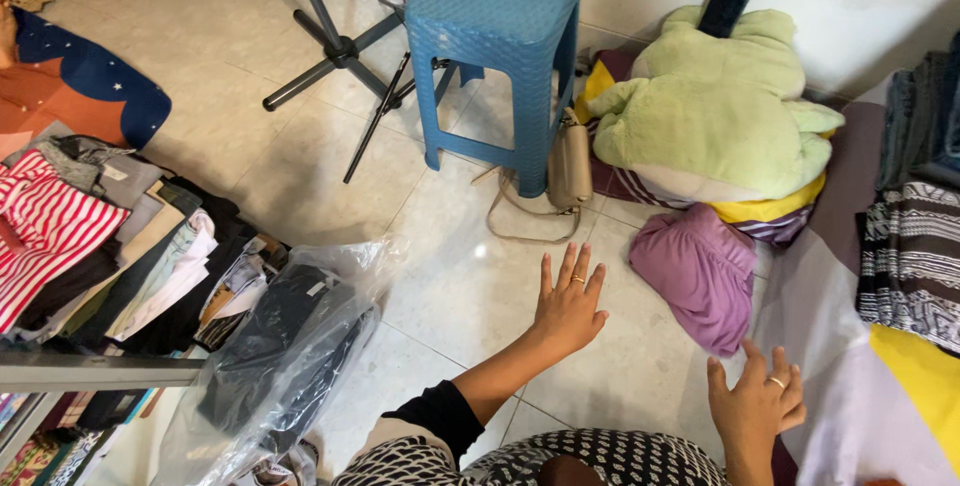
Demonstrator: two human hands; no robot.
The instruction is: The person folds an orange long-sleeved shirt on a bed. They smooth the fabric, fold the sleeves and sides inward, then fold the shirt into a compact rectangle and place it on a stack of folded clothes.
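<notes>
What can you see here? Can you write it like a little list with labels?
Left hand: open, empty, above the tiled floor
Right hand: open, empty, near the purple cloth
Behind: blue plastic stool, beige handbag leaning on it
Left side: folded clothes, clear plastic bag of dark garments
Right side: green blanket on a pile

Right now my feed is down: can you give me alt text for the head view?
Both hands are open and empty above a tiled floor: the left hand reaches forward, the right hand hovers near a purple cloth bundle. To the left lie a clear plastic bag of dark clothes and folded garments; a blue plastic stool stands ahead.
</notes>
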